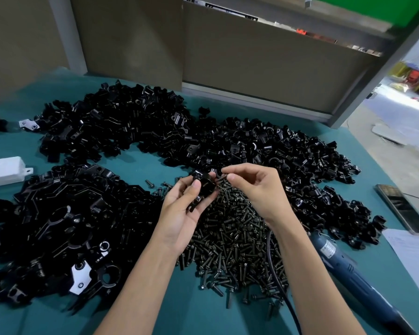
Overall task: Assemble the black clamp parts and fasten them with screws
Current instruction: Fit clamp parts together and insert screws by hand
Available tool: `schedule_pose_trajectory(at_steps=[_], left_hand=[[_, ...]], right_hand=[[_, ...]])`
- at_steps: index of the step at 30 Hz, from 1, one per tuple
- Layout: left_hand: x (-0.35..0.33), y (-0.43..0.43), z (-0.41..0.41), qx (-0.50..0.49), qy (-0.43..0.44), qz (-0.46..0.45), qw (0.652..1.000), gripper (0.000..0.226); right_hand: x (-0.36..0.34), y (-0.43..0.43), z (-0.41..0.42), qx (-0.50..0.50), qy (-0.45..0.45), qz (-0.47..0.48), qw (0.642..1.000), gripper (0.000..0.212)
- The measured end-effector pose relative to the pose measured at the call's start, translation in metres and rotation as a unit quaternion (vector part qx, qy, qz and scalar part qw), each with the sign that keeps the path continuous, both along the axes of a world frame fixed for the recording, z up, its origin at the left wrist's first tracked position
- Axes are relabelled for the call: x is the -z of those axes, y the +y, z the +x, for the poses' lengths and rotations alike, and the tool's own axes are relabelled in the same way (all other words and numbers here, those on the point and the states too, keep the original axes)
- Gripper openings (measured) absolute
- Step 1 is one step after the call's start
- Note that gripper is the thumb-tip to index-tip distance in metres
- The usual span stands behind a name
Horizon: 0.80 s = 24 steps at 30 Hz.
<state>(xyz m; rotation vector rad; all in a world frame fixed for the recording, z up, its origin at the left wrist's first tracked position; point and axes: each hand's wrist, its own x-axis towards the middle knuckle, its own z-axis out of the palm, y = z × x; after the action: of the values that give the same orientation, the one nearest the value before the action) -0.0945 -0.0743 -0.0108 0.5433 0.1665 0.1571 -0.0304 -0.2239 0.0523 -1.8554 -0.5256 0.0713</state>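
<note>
Black, glossy metal sits in your left grip (186,209): a clamp part (205,187) with a rounded, barrel-like body, held between your curled thumb and fingers. Your right grip (254,189) pinches a dark screw (221,181) between thumb and forefinger. Its tip is just beside the clamp part, and it cannot be seen whether it has entered a hole.

Both grips hover over the far end of the screw heap (232,238), a loose mound of short, dull bronze-dark screws with flanged heads. It lies straight on the matte teal tabletop (191,315). A smooth black cable (275,262) curves over the heap beside your right forearm. Just right of that forearm lies a blue power tool (344,262) with a long round body and a pale label.

Three more heaps lie loose on the tabletop:
- Small curved clamp pieces (288,153) with shiny edges lie beyond and to the right of your hands.
- A similar mound (111,124) lies at the back left.
- Flat, angular brackets (58,213) with round eyes lie at the near left, and a few catch the light pale.

A white plastic box (3,170) sits at the left edge. At the right lie a dark flat slab (402,209) and a white paper sheet (414,257). Brown board panels (252,68) stand behind.
</note>
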Motion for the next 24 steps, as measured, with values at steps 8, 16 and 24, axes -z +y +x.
schedule_pose_trajectory(at_steps=[8,16,24], left_hand=[[0.002,0.001,-0.001,0.015,-0.018,0.026,0.999,0.024],[-0.003,0.002,-0.003,0.017,-0.007,0.052,0.998,0.031],[-0.006,0.002,-0.003,0.003,-0.007,0.022,1.000,0.028]], right_hand=[[-0.003,0.006,-0.004,-0.012,-0.055,-0.083,0.995,0.021],[0.001,0.016,0.001,0.007,-0.080,-0.156,0.985,0.006],[0.027,-0.008,0.015,0.147,-0.091,-0.246,0.954,0.017]])
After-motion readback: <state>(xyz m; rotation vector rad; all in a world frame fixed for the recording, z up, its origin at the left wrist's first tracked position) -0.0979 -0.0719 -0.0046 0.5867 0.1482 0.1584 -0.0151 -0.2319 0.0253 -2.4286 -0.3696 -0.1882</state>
